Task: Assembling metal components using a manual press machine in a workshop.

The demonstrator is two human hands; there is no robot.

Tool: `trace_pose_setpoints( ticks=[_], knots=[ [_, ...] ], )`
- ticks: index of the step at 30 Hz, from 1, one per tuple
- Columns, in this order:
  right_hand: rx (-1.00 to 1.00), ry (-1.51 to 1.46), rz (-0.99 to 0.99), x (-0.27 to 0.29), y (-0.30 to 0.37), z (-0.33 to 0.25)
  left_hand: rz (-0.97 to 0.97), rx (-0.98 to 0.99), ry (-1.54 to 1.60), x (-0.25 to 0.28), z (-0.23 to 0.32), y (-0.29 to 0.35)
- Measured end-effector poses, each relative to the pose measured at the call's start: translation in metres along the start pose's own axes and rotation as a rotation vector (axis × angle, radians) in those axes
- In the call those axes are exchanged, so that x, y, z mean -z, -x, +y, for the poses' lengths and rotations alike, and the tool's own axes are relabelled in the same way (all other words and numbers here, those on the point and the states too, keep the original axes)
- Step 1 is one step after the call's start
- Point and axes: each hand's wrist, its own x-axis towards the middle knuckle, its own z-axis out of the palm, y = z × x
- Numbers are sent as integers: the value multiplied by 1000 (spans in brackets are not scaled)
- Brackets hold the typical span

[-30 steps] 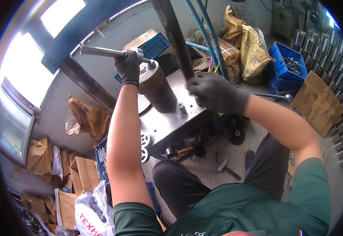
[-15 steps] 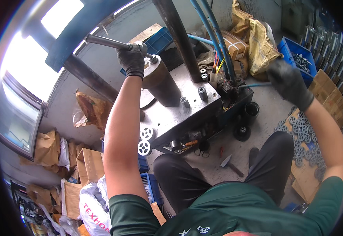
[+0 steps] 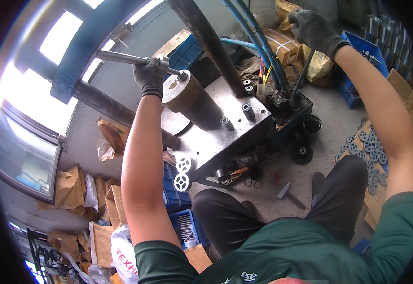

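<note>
My left hand (image 3: 149, 75), in a dark glove, is closed around a steel shaft (image 3: 121, 57) near a metal ring (image 3: 163, 60). The shaft runs between the blue press frame (image 3: 69, 71) and the top of a thick metal cylinder (image 3: 197, 106). This cylinder stands on a steel press table (image 3: 204, 144). My right hand (image 3: 316, 32), gloved too, is raised at the far right, its fingers curled at the upper end of a dark lever (image 3: 304, 72). That lever rises from an oily pump unit (image 3: 282, 102); the glove hides its top end.
Small bearing rollers (image 3: 247, 111) and white spoked wheels (image 3: 182, 181) sit at the table's edges. A hammer (image 3: 290, 195) and a black can (image 3: 312, 125) are on the floor. Grey wheels (image 3: 368, 146) lie on cardboard at right. Blue crates (image 3: 185, 225) stand at left.
My right hand has swung up and away, and the lever has gone from nearly level to steep. My left hand keeps its hold on the shaft. The whole view has shifted slightly.
</note>
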Motion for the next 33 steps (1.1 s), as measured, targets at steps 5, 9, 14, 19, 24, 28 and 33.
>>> trace_pose_setpoints(
  ticks=[5,9,14,19,24,28,33],
  knots=[
    [-41,-23,-70,8,-1,-3,-36,-48,-261,13,-10,-32],
    [-31,-22,-96,5,0,2,-38,-51,-223,6,-7,-33],
    [-15,-13,-86,8,2,-1,-66,-97,-429,-4,11,-28],
    [-35,-47,-141,17,6,-2,-146,-119,-482,-15,27,-25],
    [70,-99,-145,31,37,-2,-246,-163,-736,-26,25,-40],
    [218,-110,1,49,86,2,-234,-71,-572,-23,11,-52],
    [169,-213,-141,80,136,-10,-188,-44,-427,-4,-6,-63]
  ],
)
